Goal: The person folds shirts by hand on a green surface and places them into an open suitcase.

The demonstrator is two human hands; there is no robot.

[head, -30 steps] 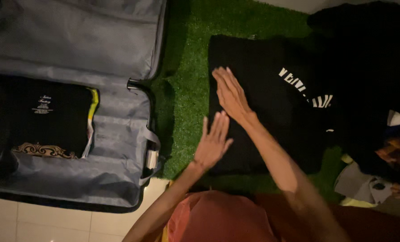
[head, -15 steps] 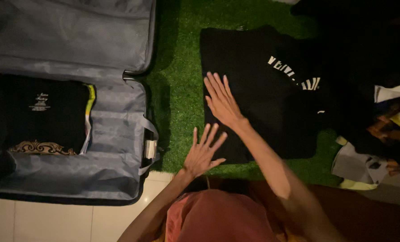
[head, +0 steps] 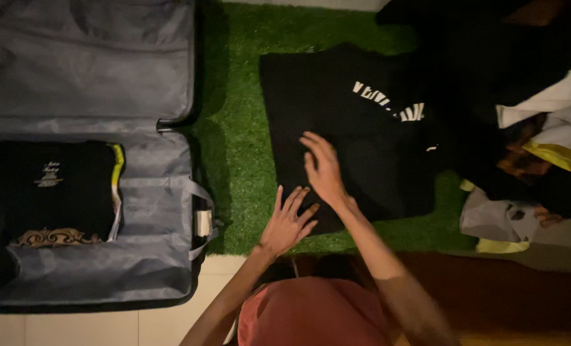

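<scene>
At nine o'clock of your view the open grey suitcase (head: 87, 160) is lying flat, with a stack of folded black clothes (head: 48, 189) sitting in its nearer half and a yellow-edged piece tucked at the stack's right side. The suitcase is well apart from both your hands, across a strip of green turf mat (head: 234, 141).

Your left hand (head: 288, 221) is resting with fingers spread wide, palm down, right at the near left corner of the folded black garment (head: 352, 128); its fingertips are touching the garment's near edge and pointing toward one o'clock. It is gripping nothing.

Your right hand (head: 324, 170) is lying flat on the cloth just beyond the left, fingers loosely spread and pointing toward eleven o'clock, pressing down without pinching. This hand is the one further onto the garment.

From both hands the bulk of the garment is lying toward one and two o'clock, its long axis running roughly left to right, white lettering near its far right part. At three o'clock a loose pile of clothes (head: 541, 147), black, white and yellow, is touching the garment's right side.
</scene>
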